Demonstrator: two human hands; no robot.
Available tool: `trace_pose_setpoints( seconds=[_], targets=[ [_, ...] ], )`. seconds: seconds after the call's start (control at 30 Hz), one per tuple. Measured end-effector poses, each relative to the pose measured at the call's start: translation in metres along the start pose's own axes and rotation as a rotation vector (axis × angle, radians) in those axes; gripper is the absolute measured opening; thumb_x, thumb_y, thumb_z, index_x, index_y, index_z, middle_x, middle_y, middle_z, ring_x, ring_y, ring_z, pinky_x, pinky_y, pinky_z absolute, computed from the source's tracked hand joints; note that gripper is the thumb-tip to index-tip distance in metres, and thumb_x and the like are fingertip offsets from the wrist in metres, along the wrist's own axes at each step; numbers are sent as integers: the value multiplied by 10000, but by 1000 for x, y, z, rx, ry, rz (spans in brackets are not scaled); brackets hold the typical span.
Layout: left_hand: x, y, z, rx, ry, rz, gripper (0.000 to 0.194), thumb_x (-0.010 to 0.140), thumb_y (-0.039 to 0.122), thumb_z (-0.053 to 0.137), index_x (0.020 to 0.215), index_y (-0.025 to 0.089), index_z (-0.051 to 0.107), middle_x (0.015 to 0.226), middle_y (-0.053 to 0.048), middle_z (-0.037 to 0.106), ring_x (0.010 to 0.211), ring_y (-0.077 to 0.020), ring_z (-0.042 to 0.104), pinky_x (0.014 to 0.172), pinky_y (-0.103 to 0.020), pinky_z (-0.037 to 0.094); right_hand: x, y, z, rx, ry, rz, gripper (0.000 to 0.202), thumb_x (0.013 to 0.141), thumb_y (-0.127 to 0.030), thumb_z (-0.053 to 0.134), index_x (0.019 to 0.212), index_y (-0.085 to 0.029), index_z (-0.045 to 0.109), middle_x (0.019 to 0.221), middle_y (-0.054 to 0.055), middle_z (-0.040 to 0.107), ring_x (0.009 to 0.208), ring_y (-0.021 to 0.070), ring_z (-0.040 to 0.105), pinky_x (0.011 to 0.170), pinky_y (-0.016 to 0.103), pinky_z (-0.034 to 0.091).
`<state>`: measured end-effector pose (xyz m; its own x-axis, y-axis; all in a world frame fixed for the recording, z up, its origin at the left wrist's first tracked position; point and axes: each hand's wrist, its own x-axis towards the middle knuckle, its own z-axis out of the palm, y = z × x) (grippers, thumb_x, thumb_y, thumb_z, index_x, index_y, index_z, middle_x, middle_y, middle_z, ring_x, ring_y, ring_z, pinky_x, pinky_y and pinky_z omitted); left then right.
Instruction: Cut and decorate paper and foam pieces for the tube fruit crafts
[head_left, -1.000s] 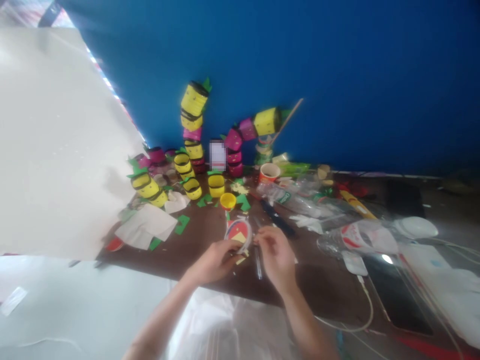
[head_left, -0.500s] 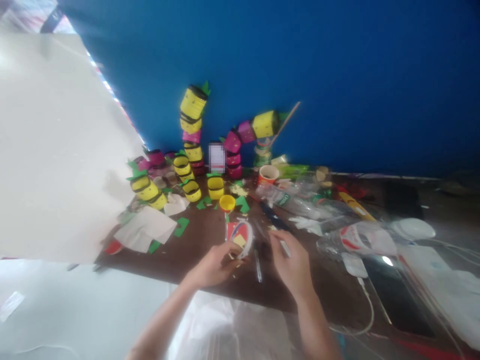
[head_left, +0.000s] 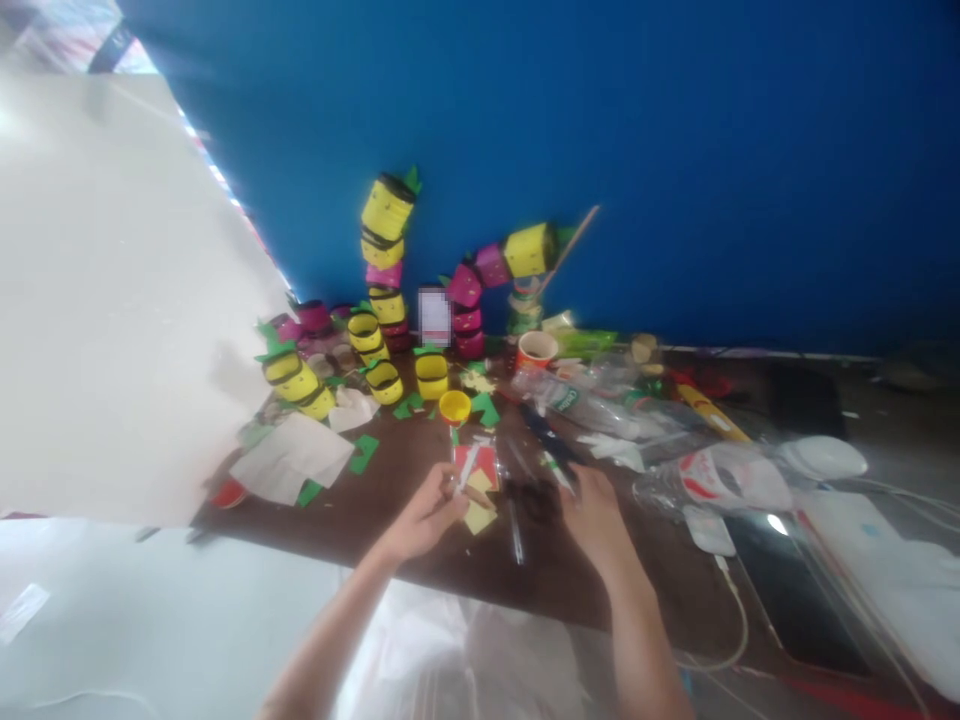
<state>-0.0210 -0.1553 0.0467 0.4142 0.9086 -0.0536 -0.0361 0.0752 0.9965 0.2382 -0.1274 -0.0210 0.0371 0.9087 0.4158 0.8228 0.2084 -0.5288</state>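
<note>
My left hand (head_left: 431, 515) is closed on a white strip (head_left: 469, 466), which stands up from its fingers. Under the strip lie a red piece (head_left: 486, 458) and a pale yellow piece of paper (head_left: 480, 517). My right hand (head_left: 595, 508) is low over the dark table, its fingertips at a small white object (head_left: 561, 478); whether it grips that is too blurred to tell. A clear pen-like stick (head_left: 517, 530) lies between my hands. Beyond them sits a small yellow cup (head_left: 454, 407).
Stacked yellow and magenta cups (head_left: 386, 210) stand along the blue wall. White paper (head_left: 292, 458) and green scraps (head_left: 363, 454) lie to the left. Plastic bottles (head_left: 720, 478), a red cup (head_left: 537, 348), a phone (head_left: 799, 590) and a cable (head_left: 742, 620) are at the right.
The white item in my left hand, seen as a curved loop before, now shows as a straight strip, uncovering the papers. My right hand has moved slightly right and its fingers reach lower.
</note>
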Motion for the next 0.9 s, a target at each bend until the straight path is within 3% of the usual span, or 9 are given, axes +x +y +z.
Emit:
trace_pose_setpoints(
  seconds=[0.1, 0.2, 0.37, 0.53, 0.9],
  targets=[
    [2, 3, 3, 18, 42, -33, 360, 879, 471, 377, 1001, 140, 448, 859, -85, 632, 746, -123, 543, 700, -262, 416, -8, 19, 7, -82, 32, -34, 189, 794, -252, 476, 923, -157, 576, 861, 119, 568, 838, 271, 549, 750, 474, 463],
    [0, 14, 9, 122, 50, -39, 325, 876, 454, 394, 940, 147, 482, 814, -64, 642, 746, -132, 559, 704, -263, 421, -6, 9, 0, -75, 101, -17, 183, 822, -242, 440, 899, -155, 581, 863, 124, 580, 857, 274, 550, 773, 486, 457],
    [-5, 29, 19, 236, -23, 46, 215, 892, 359, 400, 947, 165, 475, 880, -67, 656, 798, -145, 593, 743, -272, 442, 4, -56, -38, 296, 156, -51, 102, 806, -205, 530, 878, -213, 603, 868, 71, 619, 823, 207, 595, 746, 370, 503],
    [-7, 28, 19, 393, -7, 141, 169, 882, 299, 425, 957, 164, 492, 890, -65, 634, 774, -143, 603, 705, -260, 458, 8, -109, -58, 458, 96, -274, 205, 763, -156, 597, 937, -259, 634, 979, 71, 645, 873, 212, 623, 738, 370, 531],
    [-6, 30, 15, 667, -19, 314, 111, 846, 187, 452, 953, 176, 484, 911, -56, 586, 837, -151, 551, 760, -278, 448, 12, -115, -50, 614, 49, -262, 179, 761, -96, 597, 829, -247, 665, 917, 53, 671, 920, 220, 629, 786, 391, 540]
  ],
)
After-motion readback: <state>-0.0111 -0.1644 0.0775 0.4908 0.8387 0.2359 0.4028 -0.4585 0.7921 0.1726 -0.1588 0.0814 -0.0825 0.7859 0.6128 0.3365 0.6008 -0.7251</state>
